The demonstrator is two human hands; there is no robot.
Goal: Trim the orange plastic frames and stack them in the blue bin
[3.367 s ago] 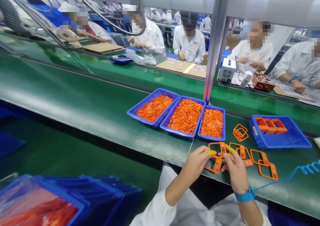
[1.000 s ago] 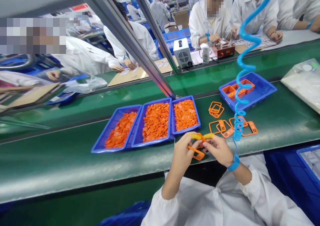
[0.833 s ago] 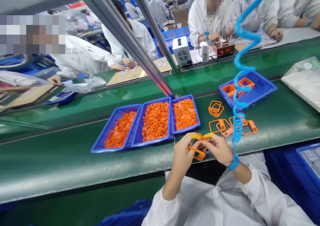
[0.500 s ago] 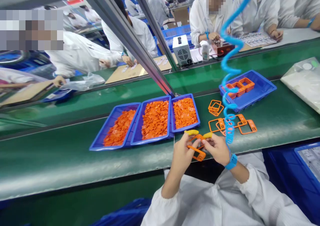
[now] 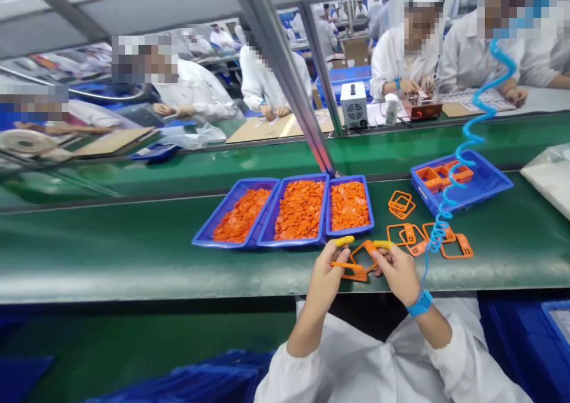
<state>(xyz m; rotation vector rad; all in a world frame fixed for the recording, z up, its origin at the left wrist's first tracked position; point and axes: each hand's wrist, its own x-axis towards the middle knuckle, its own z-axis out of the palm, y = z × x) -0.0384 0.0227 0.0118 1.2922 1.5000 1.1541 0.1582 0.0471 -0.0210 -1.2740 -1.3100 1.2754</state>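
Note:
My left hand [image 5: 326,274], a yellow cover on its index finger, pinches a flat orange plastic frame [image 5: 358,274] held low and nearly level. A second orange frame [image 5: 370,247], tilted upright, is gripped between the thumb and fingers of my right hand [image 5: 399,272]. That hand also has a yellow finger cover and wears a blue wrist strap [image 5: 420,303] joined to a coiled blue cord [image 5: 439,234]. The two frames come close together between my hands; whether they touch I cannot tell. Several loose orange frames [image 5: 467,246] lie on the green belt beyond my right hand.
Three blue bins [image 5: 291,242] of small orange pieces stand beyond my left hand. A blue tray [image 5: 483,192] with stacked orange frames sits at the right, near a white bag [image 5: 550,174]. A metal post [image 5: 289,64] rises behind the bins. Co-workers sit across the belt.
The head view has swung left, so the bins and tray appear farther right. My hands have drawn slightly apart, and the right-hand frame now shows more clearly, separated from the left one.

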